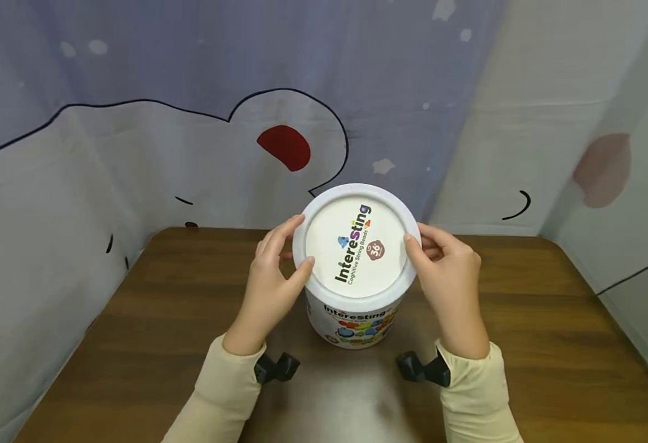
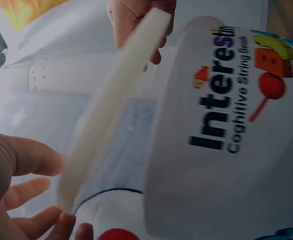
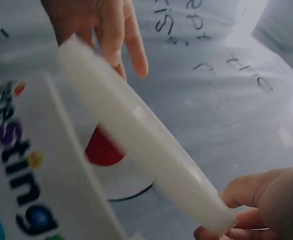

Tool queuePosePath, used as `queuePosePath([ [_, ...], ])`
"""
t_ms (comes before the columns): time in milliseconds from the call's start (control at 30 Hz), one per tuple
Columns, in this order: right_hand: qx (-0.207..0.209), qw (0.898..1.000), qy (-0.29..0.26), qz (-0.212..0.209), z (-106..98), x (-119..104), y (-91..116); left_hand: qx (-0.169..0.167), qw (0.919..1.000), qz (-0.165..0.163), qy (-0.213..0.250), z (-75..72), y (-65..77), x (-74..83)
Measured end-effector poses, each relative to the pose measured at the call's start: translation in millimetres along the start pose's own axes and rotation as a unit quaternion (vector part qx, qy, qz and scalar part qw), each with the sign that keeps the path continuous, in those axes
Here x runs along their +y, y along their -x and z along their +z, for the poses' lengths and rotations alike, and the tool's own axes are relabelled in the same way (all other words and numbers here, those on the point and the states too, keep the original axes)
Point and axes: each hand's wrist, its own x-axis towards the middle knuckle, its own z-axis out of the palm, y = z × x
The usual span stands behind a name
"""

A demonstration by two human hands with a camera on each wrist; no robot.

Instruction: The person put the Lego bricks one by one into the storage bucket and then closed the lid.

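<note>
A round white lid (image 1: 324, 240) printed "Interesting" is held between both hands, directly over a white tub (image 1: 351, 335) with colourful bead pictures. My left hand (image 1: 271, 271) grips the lid's left edge, thumb on top and fingers at the side. On the opposite edge, my right hand (image 1: 448, 264) holds it the same way. Both wrist views show a gap between the lid (image 2: 111, 110) and the tub's rim, the lid being off the tub (image 3: 61, 175). The tub stands upright on the table; its inside is hidden under the lid.
The brown wooden table (image 1: 180, 320) spreads out around the tub. Behind it hangs a printed curtain (image 1: 401, 80), with fabric on both sides too. Black devices (image 1: 276, 367) are strapped at both wrists, below the cream sleeves (image 1: 221, 381).
</note>
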Motion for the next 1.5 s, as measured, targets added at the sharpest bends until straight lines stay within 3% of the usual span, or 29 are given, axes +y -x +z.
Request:
queuePosePath([
  [267, -0.043, 0.993, 0.105, 0.036, 4, 24, -8, -0.042, 0.9982, -0.04, 0.015, 17.9, -0.2, -14.1],
  [667, -0.135, 0.968, 0.183, 0.109, 12, 36, -10, -0.08, 0.9925, -0.092, -0.001, 26.2, -0.7, -31.2],
  [833, -0.155, 0.963, 0.191, 0.109, 13, 40, -11, -0.086, 0.9902, -0.109, 0.003, 28.0, -0.1, -38.1],
  [1000, -0.151, 0.978, 0.133, 0.062, 18, 44, -9, -0.118, 0.9888, -0.091, -0.004, 31.1, 0.7, -46.9],
  [1067, -0.175, 0.979, 0.1, 0.036, 20, 46, -8, -0.13, 0.9887, -0.074, 0.002, 32.3, 0.7, -50.2],
  [1133, -0.228, 0.97, 0.086, 0.011, 22, 47, -8, -0.138, 0.9883, -0.064, 0.009, 33.3, 0.6, -52.7],
  [1267, -0.328, 0.939, 0.099, -0.021, 20, 46, -8, -0.145, 0.9874, -0.061, 0.011, 34.5, 1.3, -55.0],
  [1500, -0.364, 0.916, 0.164, -0.033, 20, 42, -13, -0.17, 0.9824, -0.075, 0.017, 35.8, 2.6, -57.5],
])
